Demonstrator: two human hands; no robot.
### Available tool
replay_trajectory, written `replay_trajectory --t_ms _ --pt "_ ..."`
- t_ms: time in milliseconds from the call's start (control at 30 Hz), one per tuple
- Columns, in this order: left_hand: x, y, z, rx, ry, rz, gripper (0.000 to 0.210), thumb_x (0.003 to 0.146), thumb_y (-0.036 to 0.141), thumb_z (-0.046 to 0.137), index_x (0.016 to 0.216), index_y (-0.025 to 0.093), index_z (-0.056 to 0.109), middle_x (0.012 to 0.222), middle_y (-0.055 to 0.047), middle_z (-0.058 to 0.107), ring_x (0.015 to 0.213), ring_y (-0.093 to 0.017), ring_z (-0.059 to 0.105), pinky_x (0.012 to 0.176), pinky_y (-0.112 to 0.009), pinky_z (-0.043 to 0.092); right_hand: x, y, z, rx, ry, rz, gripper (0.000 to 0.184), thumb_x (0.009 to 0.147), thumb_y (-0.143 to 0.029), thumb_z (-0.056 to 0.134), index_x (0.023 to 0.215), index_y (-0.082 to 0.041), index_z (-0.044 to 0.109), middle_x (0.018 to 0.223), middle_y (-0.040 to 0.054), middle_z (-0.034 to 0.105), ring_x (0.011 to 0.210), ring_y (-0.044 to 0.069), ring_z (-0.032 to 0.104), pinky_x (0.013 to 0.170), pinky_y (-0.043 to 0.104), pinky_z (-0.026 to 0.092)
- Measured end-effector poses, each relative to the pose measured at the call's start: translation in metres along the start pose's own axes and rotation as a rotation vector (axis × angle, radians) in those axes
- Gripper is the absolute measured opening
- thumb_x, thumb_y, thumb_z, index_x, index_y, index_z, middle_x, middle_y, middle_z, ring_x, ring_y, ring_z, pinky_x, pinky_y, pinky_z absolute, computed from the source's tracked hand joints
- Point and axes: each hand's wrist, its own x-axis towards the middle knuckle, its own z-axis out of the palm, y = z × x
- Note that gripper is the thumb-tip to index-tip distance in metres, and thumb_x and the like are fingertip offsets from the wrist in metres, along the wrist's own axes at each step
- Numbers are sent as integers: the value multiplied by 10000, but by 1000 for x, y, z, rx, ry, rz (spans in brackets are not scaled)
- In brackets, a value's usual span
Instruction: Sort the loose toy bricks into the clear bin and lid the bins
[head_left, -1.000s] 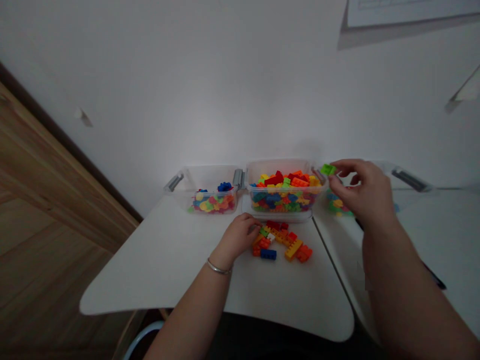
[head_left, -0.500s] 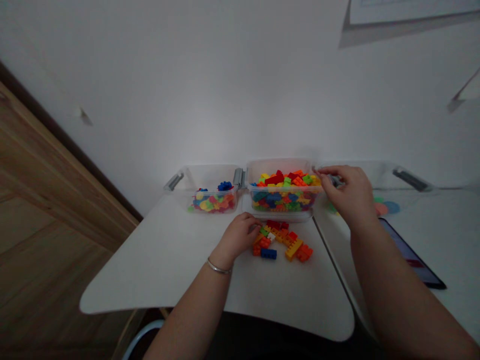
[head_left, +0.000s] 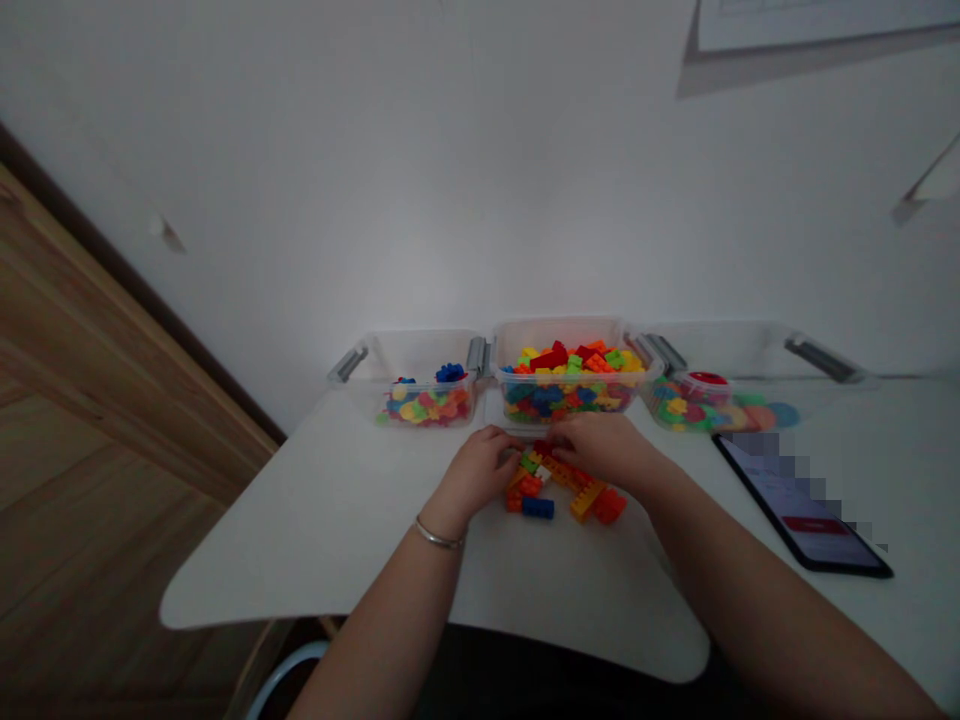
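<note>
Colourful plastic building bricks [head_left: 525, 487] lie in a joined, curving group on the white table, in orange, yellow, red, green and white, with a blue brick [head_left: 538, 508] at the near side. At the left end of the group, my left hand [head_left: 480, 472] has its fingers curled against the bricks. My right hand [head_left: 604, 447] reaches over the far side, fingertips bent together beside a red brick [head_left: 543, 447]; whatever they pinch is hidden. On the right lie a yellow brick [head_left: 587, 502] and an orange brick [head_left: 611, 506].
Behind my hands stands a clear box of bricks [head_left: 571, 395]. A clear box with small coloured pieces [head_left: 427, 404] is on its left, another with coloured discs [head_left: 757, 414] on its right. A tablet or phone [head_left: 802, 510] lies at the right. The white wall [head_left: 450, 200] rises behind.
My right hand has come from the right rim of the middle box down and left to the bricks on the table. My left hand has stayed in place.
</note>
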Motion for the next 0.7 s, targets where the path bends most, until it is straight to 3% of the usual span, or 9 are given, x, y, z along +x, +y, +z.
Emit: replay_trajectory --t_ms 333,467,600,700 --pt "1 -1 1 -16 -3 -9 230 863 191 543 993 170 731 959 -82 668 927 -193 624 898 -324 502 7 2 18 -66 -73 61 230 841 -228 538 945 -239 743 951 87 752 878 259 699 653 302 473" --pt "1 -2 2 -11 -13 -15 229 864 199 548 999 171 731 964 -82 668 921 -194 626 888 -323 503 6 -1 15 -81 -57 67 230 858 -231 504 920 -230 725 925 87 745 836 241 695 630 290 454" --pt "1 -1 0 -7 62 -87 221 866 178 532 961 173 732 952 -77 684 907 -192 631 868 -321 504 -4 -2 -5 -28 51 66 176 838 -238 516 862 -223 690 851 57 730 765 211 670 572 266 393" --pt "2 -2 0 -13 162 -159 214 873 164 517 914 169 727 912 -71 699 894 -191 634 850 -314 504 -13 2 -19 100 218 -57 119 801 -193 552 829 -221 665 805 16 708 714 168 636 580 257 382"
